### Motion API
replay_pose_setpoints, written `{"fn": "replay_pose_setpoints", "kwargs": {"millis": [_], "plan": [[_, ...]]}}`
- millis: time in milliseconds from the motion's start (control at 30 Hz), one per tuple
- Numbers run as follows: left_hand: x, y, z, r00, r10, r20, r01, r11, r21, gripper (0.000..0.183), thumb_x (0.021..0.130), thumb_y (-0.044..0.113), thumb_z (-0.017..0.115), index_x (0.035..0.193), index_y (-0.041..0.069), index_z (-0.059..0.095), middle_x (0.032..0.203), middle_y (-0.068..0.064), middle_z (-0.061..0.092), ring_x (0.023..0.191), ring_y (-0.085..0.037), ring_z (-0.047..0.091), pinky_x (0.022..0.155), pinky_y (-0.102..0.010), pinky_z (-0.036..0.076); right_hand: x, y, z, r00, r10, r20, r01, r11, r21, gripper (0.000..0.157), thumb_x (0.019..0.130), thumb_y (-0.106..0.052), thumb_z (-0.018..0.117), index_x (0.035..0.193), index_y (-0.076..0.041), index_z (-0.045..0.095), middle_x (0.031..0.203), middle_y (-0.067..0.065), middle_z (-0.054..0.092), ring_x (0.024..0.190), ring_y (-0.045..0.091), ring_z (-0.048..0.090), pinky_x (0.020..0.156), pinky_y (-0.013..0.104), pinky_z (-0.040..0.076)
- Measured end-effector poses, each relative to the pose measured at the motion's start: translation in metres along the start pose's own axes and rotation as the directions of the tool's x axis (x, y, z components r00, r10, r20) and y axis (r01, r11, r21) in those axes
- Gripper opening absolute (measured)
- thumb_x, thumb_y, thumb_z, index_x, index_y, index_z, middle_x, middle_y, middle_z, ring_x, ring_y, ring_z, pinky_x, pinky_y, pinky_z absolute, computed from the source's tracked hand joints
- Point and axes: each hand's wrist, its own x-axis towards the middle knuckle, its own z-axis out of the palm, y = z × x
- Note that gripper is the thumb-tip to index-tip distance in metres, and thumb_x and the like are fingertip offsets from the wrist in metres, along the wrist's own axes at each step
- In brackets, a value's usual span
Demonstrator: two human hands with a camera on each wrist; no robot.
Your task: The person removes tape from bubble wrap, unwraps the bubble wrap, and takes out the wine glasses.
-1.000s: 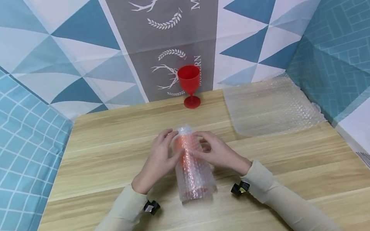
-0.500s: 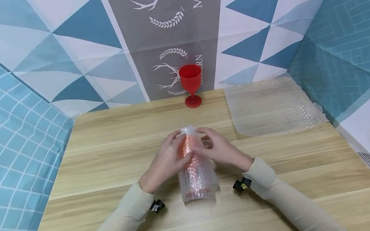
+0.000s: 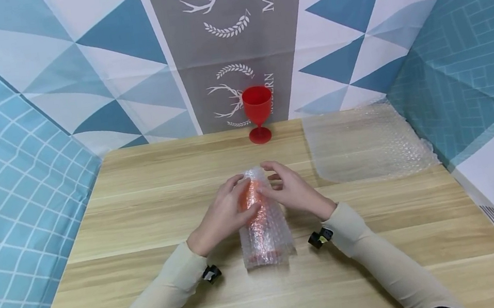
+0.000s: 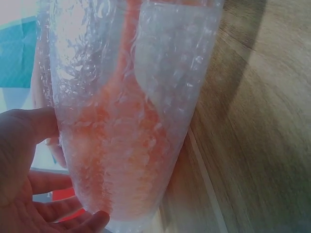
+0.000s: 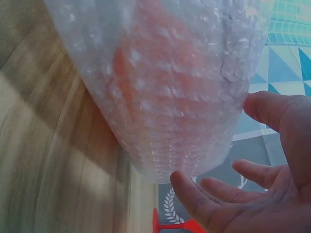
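Observation:
A red-orange goblet (image 4: 129, 92), wrapped in bubble wrap (image 3: 265, 255), lies on its side on the wooden table, its bowl toward the far end. My left hand (image 3: 223, 206) holds the bundle from the left: thumb across the top, fingers round the far part. From the right, my right hand (image 3: 294, 189) holds it loosely. In the right wrist view, the thumb (image 5: 265, 109) presses the wrap's upper side and a fingertip (image 5: 179, 180) touches near its far end. The wrap's right edge flares out near the goblet's foot.
A bare red goblet (image 3: 259, 113) stands upright at the table's back edge. To its right, a flat sheet of bubble wrap (image 3: 363, 144) lies over the back right corner. Patterned cloths (image 3: 122, 61) hang behind and beside the wooden table (image 3: 139, 189).
My left hand has shifted rightward over the bundle. My right hand has slid slightly toward the far end, its fingers lifting a little from the side. The wrap's lower right edge flares more.

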Motion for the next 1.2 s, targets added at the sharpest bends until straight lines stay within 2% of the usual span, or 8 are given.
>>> {"fn": "replay_pose_setpoints", "kwargs": {"millis": [200, 533, 800, 967, 1200], "plan": [[-0.001, -0.002, -0.001, 0.999, -0.028, 0.031, 0.028, 0.999, -0.018, 0.067, 0.092, 0.034, 0.075, 0.147, 0.003, 0.053, 0.154, -0.023, 0.048, 0.142, -0.040, 0.048, 0.115, -0.053, 0.044, -0.001, 0.006, 0.000, 1.000, -0.024, 0.002, 0.024, 1.000, -0.006, 0.065, 0.098, -0.030, 0.072, 0.152, -0.007, 0.044, 0.155, 0.014, 0.048, 0.130, 0.037, 0.059, 0.104, 0.046, 0.056], [-0.003, -0.006, -0.003, 0.998, -0.047, 0.046, 0.050, 0.997, -0.057, 0.070, 0.093, 0.037, 0.074, 0.150, 0.003, 0.051, 0.157, -0.022, 0.044, 0.145, -0.040, 0.044, 0.118, -0.054, 0.040, -0.006, 0.018, -0.001, 1.000, -0.024, -0.016, 0.024, 1.000, -0.013, 0.051, 0.099, -0.032, 0.070, 0.143, -0.011, 0.055, 0.143, 0.014, 0.060, 0.117, 0.033, 0.068, 0.098, 0.043, 0.059], [-0.005, -0.007, -0.004, 0.998, -0.048, 0.040, 0.050, 0.996, -0.071, 0.068, 0.093, 0.036, 0.074, 0.148, 0.002, 0.052, 0.156, -0.023, 0.046, 0.144, -0.040, 0.046, 0.117, -0.055, 0.041, -0.010, 0.026, -0.003, 0.998, -0.058, -0.025, 0.058, 0.998, -0.013, 0.039, 0.100, -0.019, 0.068, 0.136, -0.007, 0.060, 0.136, 0.014, 0.065, 0.110, 0.031, 0.071, 0.093, 0.039, 0.061], [-0.006, -0.009, -0.004, 0.999, -0.038, 0.037, 0.041, 0.996, -0.074, 0.069, 0.094, 0.037, 0.073, 0.149, 0.001, 0.052, 0.156, -0.022, 0.047, 0.144, -0.039, 0.045, 0.119, -0.053, 0.040, -0.012, 0.032, -0.004, 0.998, -0.059, -0.012, 0.059, 0.998, -0.003, 0.038, 0.102, -0.019, 0.066, 0.137, -0.007, 0.059, 0.136, 0.015, 0.065, 0.110, 0.032, 0.071, 0.090, 0.036, 0.062], [-0.009, -0.012, -0.005, 0.998, -0.046, 0.051, 0.051, 0.994, -0.093, 0.071, 0.095, 0.039, 0.072, 0.151, 0.002, 0.049, 0.158, -0.021, 0.045, 0.146, -0.039, 0.043, 0.119, -0.054, 0.039, -0.014, 0.041, -0.005, 0.996, -0.088, -0.004, 0.088, 0.996, -0.004, 0.036, 0.102, -0.016, 0.065, 0.135, -0.002, 0.060, 0.128, 0.016, 0.069, 0.113, 0.031, 0.068, 0.094, 0.039, 0.060]]}}
